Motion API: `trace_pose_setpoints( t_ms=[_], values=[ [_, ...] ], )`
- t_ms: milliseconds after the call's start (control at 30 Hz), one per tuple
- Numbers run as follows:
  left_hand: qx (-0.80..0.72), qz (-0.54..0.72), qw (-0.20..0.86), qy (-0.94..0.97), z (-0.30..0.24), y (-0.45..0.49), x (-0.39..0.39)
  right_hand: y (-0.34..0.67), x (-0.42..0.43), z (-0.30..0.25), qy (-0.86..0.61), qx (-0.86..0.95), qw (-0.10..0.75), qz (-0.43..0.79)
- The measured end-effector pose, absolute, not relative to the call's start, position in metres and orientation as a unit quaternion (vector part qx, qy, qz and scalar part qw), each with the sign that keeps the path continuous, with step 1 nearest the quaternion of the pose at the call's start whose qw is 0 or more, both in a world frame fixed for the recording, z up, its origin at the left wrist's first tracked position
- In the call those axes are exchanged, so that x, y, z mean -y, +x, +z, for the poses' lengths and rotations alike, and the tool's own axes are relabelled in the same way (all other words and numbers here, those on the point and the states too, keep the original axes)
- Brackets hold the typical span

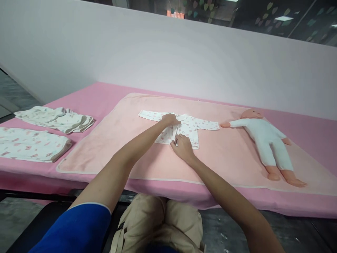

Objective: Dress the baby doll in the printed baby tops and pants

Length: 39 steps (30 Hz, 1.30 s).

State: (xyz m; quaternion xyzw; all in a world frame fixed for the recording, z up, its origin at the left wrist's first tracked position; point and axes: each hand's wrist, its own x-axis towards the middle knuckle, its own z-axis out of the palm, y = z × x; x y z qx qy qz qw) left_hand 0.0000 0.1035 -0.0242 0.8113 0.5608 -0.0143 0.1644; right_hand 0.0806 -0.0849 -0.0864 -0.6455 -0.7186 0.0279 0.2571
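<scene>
A small white baby shirt (188, 128) with a pinkish print lies spread on a peach blanket (105, 140), its sleeves stretched out to both sides. My left hand (170, 119) rests on the upper front near the neckline, its fingers bent down at the front opening. Closer to me, my right hand (183, 146) pinches the shirt's front edge near the lower hem with curled fingers. What exactly the left fingertips grip is partly hidden by the hand.
A baby doll (268, 137) in a white suit lies on the right, one hand close to the shirt's sleeve. Folded patterned clothes (55, 117) and a folded printed cloth (33, 144) lie at the left on the pink sheet (102, 91). A white wall (168, 63) stands behind the table.
</scene>
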Motion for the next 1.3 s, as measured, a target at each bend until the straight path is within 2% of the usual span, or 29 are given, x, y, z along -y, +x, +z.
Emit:
trace_pose_setpoints(
  t_ms=[167, 300, 433, 567, 667, 833, 1033, 1133, 1300],
  values=[
    [-0.557, -0.008, 0.192, 0.808, -0.023, -0.005, -0.123, 0.082, 0.086, -0.086, -0.639, 0.719, 0.27, 0.038],
    [-0.525, 0.02, 0.263, 0.809, -0.024, -0.026, -0.138, 0.081, 0.089, -0.077, -0.635, 0.702, 0.305, 0.106],
    [-0.501, 0.069, 0.317, 0.802, -0.024, -0.052, -0.155, 0.067, 0.076, -0.055, -0.606, 0.693, 0.358, 0.156],
    [-0.512, 0.095, 0.328, 0.788, -0.02, -0.081, -0.173, 0.039, 0.04, -0.03, -0.559, 0.716, 0.385, 0.164],
    [-0.532, 0.093, 0.303, 0.785, -0.019, -0.104, -0.182, 0.02, 0.015, -0.028, -0.499, 0.769, 0.36, 0.172],
    [-0.523, 0.06, 0.263, 0.808, -0.025, -0.129, -0.192, 0.015, 0.011, -0.061, -0.381, 0.866, 0.288, 0.146],
    [-0.55, 0.065, 0.198, 0.808, -0.03, -0.117, -0.183, 0.017, 0.025, -0.084, -0.356, 0.876, 0.301, 0.121],
    [-0.561, 0.104, 0.107, 0.814, -0.038, -0.099, -0.165, 0.011, 0.029, -0.08, -0.35, 0.885, 0.294, 0.086],
    [-0.489, 0.153, -0.04, 0.858, -0.055, -0.079, -0.149, 0.029, 0.059, -0.063, -0.381, 0.888, 0.258, -0.001]
  ],
)
